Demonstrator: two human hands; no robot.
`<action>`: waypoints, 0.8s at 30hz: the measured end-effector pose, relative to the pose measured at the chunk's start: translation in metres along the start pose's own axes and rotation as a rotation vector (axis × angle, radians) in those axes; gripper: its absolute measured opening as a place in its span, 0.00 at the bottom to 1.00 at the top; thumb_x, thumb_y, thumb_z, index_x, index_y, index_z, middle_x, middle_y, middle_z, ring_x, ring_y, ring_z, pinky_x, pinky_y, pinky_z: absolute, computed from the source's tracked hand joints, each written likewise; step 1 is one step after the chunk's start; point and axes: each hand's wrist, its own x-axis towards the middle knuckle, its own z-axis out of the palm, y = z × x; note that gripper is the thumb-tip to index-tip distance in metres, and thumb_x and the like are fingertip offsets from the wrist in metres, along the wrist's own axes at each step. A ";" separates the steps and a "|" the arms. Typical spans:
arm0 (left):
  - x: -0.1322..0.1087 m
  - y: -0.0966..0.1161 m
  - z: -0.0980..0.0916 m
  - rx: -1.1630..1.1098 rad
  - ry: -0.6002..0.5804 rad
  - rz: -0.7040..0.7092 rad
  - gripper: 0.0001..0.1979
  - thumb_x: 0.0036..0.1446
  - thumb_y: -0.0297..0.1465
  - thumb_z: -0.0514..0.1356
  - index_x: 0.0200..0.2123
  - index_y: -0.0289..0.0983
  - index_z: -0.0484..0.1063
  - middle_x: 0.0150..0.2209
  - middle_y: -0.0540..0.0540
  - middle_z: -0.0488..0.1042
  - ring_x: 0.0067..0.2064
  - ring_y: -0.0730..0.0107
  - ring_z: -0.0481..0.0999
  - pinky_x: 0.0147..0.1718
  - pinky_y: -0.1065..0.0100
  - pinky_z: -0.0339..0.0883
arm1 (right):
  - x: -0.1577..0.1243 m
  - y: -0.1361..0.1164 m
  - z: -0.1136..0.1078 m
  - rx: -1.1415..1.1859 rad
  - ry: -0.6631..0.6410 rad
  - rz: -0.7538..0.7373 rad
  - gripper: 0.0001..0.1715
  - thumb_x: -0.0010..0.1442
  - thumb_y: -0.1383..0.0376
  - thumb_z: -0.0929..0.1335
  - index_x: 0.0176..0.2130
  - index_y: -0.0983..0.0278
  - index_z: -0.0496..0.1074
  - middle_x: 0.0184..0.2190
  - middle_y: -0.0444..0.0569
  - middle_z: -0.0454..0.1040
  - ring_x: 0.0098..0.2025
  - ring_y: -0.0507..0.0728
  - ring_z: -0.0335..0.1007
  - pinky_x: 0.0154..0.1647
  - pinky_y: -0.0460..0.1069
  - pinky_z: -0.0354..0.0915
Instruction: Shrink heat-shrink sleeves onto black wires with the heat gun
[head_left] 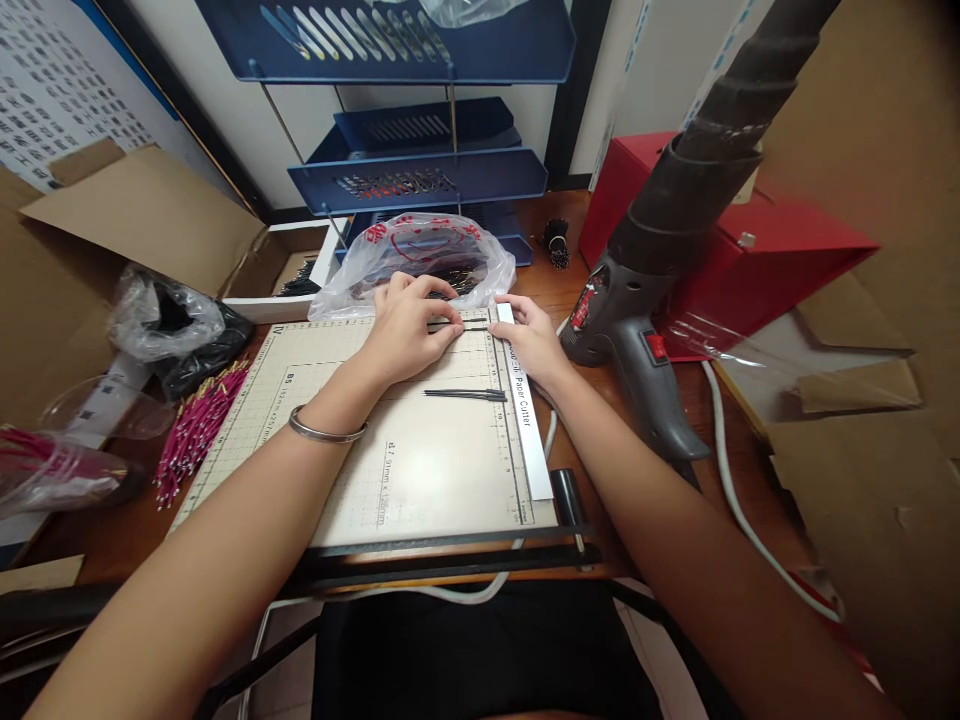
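My left hand [409, 325] rests on the upper part of the cream paper cutter board [420, 450], its thumb and forefinger pinching thin black wire-like pieces [475, 325]. Their right ends reach the tip of the right thumb. My right hand [531, 338] lies over the top of the white strip [529, 425] marked "Paper Cutter", thumb and forefinger apart; its other fingers are partly hidden. Lower on the board, a small bunch of similar black pieces [465, 395] lies flat, ends near the ruler edge.
A clear plastic bag [435, 250] of dark pieces stands behind the board, below blue tray shelves [420, 180]. At left are a bundle of magenta wires [199, 430] and an open carton [247, 275]. A grey heat gun [645, 300] and red box [757, 240] stand right.
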 end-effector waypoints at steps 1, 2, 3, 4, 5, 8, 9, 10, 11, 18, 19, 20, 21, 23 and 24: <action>0.000 0.000 0.000 0.000 0.000 0.001 0.11 0.68 0.36 0.65 0.38 0.42 0.88 0.60 0.41 0.80 0.60 0.44 0.67 0.60 0.40 0.57 | 0.000 0.000 0.000 0.004 -0.005 -0.001 0.33 0.42 0.61 0.75 0.49 0.60 0.72 0.50 0.51 0.83 0.58 0.66 0.79 0.68 0.63 0.71; 0.000 0.000 0.001 0.000 0.001 0.001 0.10 0.68 0.36 0.65 0.38 0.42 0.88 0.60 0.41 0.80 0.60 0.44 0.67 0.60 0.40 0.57 | 0.001 0.001 -0.001 0.004 -0.009 -0.006 0.32 0.42 0.61 0.75 0.49 0.60 0.72 0.50 0.51 0.83 0.58 0.66 0.79 0.68 0.63 0.71; 0.000 -0.001 0.001 0.000 0.001 0.002 0.10 0.68 0.36 0.66 0.38 0.42 0.88 0.60 0.41 0.80 0.60 0.44 0.66 0.60 0.40 0.57 | 0.001 0.001 -0.001 0.001 -0.012 -0.014 0.32 0.43 0.61 0.75 0.49 0.60 0.72 0.50 0.52 0.83 0.59 0.66 0.79 0.68 0.63 0.71; 0.001 -0.001 0.001 0.000 0.001 0.003 0.10 0.68 0.36 0.66 0.38 0.42 0.88 0.60 0.41 0.80 0.60 0.44 0.66 0.60 0.40 0.57 | 0.001 0.002 -0.001 -0.002 -0.014 -0.025 0.32 0.43 0.61 0.75 0.49 0.60 0.72 0.51 0.52 0.82 0.59 0.66 0.78 0.69 0.63 0.71; 0.001 -0.001 0.002 0.000 0.001 0.004 0.10 0.68 0.36 0.66 0.38 0.42 0.88 0.60 0.41 0.80 0.60 0.43 0.66 0.60 0.40 0.57 | 0.002 0.002 -0.001 -0.004 -0.015 -0.033 0.32 0.43 0.60 0.75 0.49 0.60 0.72 0.52 0.53 0.82 0.60 0.66 0.78 0.69 0.63 0.70; 0.001 -0.002 0.003 0.006 0.003 0.006 0.10 0.69 0.36 0.65 0.39 0.42 0.88 0.60 0.42 0.80 0.60 0.43 0.66 0.60 0.40 0.56 | 0.002 0.003 -0.001 0.000 -0.017 -0.043 0.32 0.43 0.59 0.75 0.49 0.60 0.72 0.53 0.53 0.82 0.61 0.65 0.78 0.71 0.63 0.69; 0.001 -0.002 0.003 0.010 0.004 0.004 0.10 0.69 0.36 0.65 0.39 0.42 0.88 0.60 0.42 0.80 0.60 0.43 0.65 0.60 0.40 0.56 | 0.001 0.004 -0.001 0.001 -0.017 -0.041 0.32 0.43 0.59 0.75 0.49 0.60 0.71 0.54 0.54 0.82 0.61 0.65 0.78 0.71 0.63 0.69; 0.001 -0.002 0.003 0.014 0.005 0.002 0.10 0.69 0.36 0.65 0.39 0.42 0.88 0.60 0.42 0.80 0.60 0.43 0.66 0.61 0.40 0.56 | 0.001 0.004 -0.001 0.000 -0.014 -0.038 0.32 0.43 0.59 0.74 0.49 0.60 0.72 0.54 0.54 0.82 0.61 0.65 0.78 0.71 0.63 0.70; 0.001 -0.002 0.003 0.016 0.006 0.001 0.10 0.69 0.36 0.66 0.39 0.42 0.88 0.60 0.42 0.80 0.60 0.43 0.66 0.61 0.40 0.56 | 0.001 0.003 0.000 -0.003 -0.010 -0.033 0.32 0.43 0.59 0.74 0.49 0.61 0.72 0.54 0.54 0.82 0.61 0.65 0.78 0.71 0.62 0.70; 0.001 -0.002 0.004 0.011 0.023 0.015 0.09 0.68 0.35 0.66 0.38 0.42 0.88 0.58 0.42 0.81 0.59 0.44 0.67 0.60 0.40 0.56 | 0.000 -0.001 0.003 -0.006 0.009 -0.009 0.32 0.42 0.60 0.72 0.49 0.61 0.72 0.53 0.54 0.81 0.60 0.66 0.78 0.71 0.63 0.69; 0.001 -0.002 0.004 0.011 0.023 0.014 0.09 0.68 0.35 0.66 0.38 0.42 0.88 0.58 0.42 0.81 0.59 0.44 0.67 0.60 0.40 0.56 | -0.001 -0.002 0.003 -0.007 0.012 -0.010 0.32 0.42 0.60 0.72 0.49 0.62 0.72 0.53 0.54 0.82 0.60 0.66 0.78 0.70 0.62 0.70; 0.001 -0.002 0.003 0.011 0.021 0.013 0.09 0.68 0.35 0.66 0.38 0.42 0.88 0.58 0.42 0.81 0.59 0.44 0.67 0.60 0.41 0.56 | -0.001 -0.002 0.003 -0.008 0.017 -0.009 0.31 0.42 0.60 0.72 0.48 0.61 0.72 0.52 0.54 0.82 0.59 0.65 0.78 0.70 0.62 0.70; 0.001 -0.002 0.003 0.011 0.020 0.013 0.09 0.68 0.35 0.66 0.38 0.42 0.88 0.58 0.42 0.81 0.59 0.44 0.67 0.59 0.41 0.56 | -0.001 -0.002 0.003 -0.011 0.020 -0.006 0.31 0.42 0.60 0.72 0.48 0.61 0.72 0.51 0.53 0.82 0.59 0.65 0.78 0.70 0.62 0.70; 0.001 -0.002 0.003 0.014 0.021 0.012 0.09 0.68 0.35 0.66 0.38 0.42 0.88 0.57 0.42 0.81 0.59 0.44 0.67 0.59 0.41 0.56 | -0.002 -0.002 0.003 -0.010 0.018 -0.001 0.31 0.43 0.61 0.72 0.49 0.61 0.72 0.51 0.52 0.82 0.59 0.65 0.78 0.70 0.62 0.70; 0.001 -0.001 0.002 0.016 0.023 0.013 0.09 0.68 0.35 0.66 0.38 0.42 0.88 0.57 0.42 0.81 0.59 0.45 0.68 0.59 0.41 0.56 | -0.001 -0.001 0.003 -0.009 0.015 -0.001 0.31 0.43 0.61 0.72 0.49 0.61 0.72 0.51 0.52 0.83 0.60 0.65 0.78 0.70 0.62 0.70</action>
